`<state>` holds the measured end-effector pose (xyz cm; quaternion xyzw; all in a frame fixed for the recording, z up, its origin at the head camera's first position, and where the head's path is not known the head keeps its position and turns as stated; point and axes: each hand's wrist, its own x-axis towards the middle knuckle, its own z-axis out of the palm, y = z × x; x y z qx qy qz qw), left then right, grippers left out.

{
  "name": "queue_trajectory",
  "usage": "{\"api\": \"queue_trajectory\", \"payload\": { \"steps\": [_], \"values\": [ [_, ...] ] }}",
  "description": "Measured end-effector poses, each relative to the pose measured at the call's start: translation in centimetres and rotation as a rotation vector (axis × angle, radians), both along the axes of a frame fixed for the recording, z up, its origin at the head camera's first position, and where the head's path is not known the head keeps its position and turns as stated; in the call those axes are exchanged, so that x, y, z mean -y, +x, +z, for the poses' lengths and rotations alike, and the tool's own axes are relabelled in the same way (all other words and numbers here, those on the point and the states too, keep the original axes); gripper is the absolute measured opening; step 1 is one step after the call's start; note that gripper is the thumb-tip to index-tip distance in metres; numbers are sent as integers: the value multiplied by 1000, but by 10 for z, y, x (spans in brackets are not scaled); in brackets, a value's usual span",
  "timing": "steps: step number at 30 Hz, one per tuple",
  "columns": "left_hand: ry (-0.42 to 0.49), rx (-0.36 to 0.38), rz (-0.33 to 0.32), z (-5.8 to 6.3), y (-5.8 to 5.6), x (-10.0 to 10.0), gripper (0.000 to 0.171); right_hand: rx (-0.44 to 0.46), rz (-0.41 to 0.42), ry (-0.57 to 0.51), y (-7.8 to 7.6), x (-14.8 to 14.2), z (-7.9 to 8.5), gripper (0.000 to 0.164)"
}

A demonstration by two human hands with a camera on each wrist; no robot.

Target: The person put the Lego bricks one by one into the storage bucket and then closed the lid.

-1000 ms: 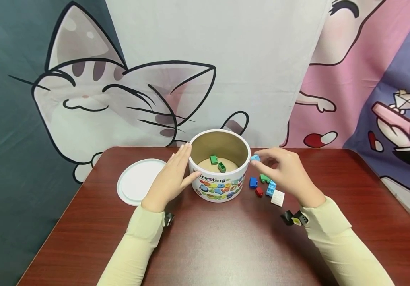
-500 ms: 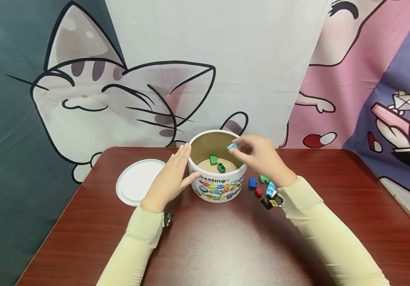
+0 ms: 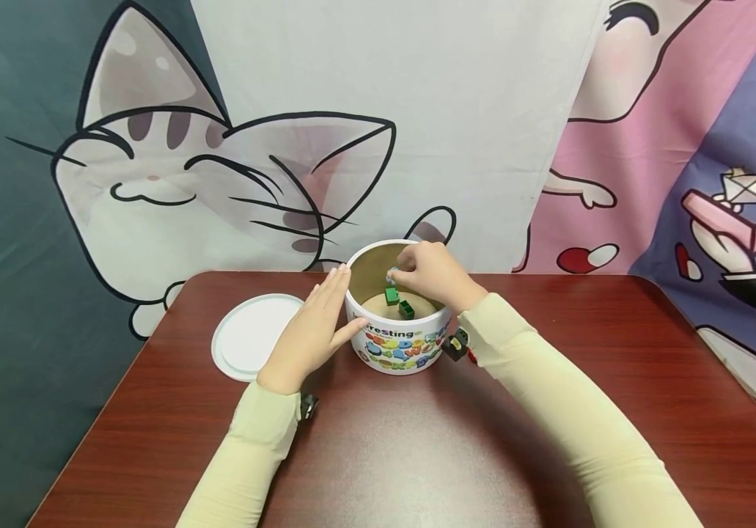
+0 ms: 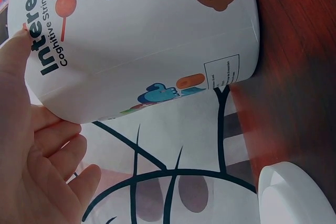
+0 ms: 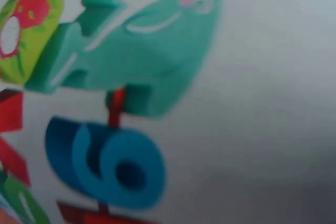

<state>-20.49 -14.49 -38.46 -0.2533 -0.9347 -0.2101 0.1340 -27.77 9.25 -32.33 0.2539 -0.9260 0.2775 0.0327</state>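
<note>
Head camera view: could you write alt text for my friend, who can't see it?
A person's right hand holds a light-blue block inside a round white tub, where two green blocks lie, while the left hand touches the tub's side. A white lid lies to the left on a reddish-brown table, before a backdrop printed with a smiling cat.

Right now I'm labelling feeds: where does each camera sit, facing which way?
Head: worn on the head, facing forward and down at the tub; left hand, right hand and sleeves show.
Left wrist: worn there, facing the tub's side and part of the lid; left fingers show.
Right wrist: worn there, facing print close up, likely the tub's; no hand plainly shows.
Head and left wrist share tub, lid and left hand.
</note>
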Motion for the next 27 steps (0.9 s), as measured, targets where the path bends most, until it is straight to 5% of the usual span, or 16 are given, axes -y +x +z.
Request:
{"api": "queue_trajectory", "payload": {
  "steps": [7, 14, 27],
  "values": [
    [14, -3, -11, -1, 0, 0, 82, -22, -27, -132, -5, -6, -3, 27],
    [22, -24, -12, 1, 0, 0, 82, -82, -33, -277, 11, -33, 2, 15],
    [17, 7, -1, 3, 1, -1, 82, -170, -46, -189, 50, -98, -16, 11]
  ]
}}
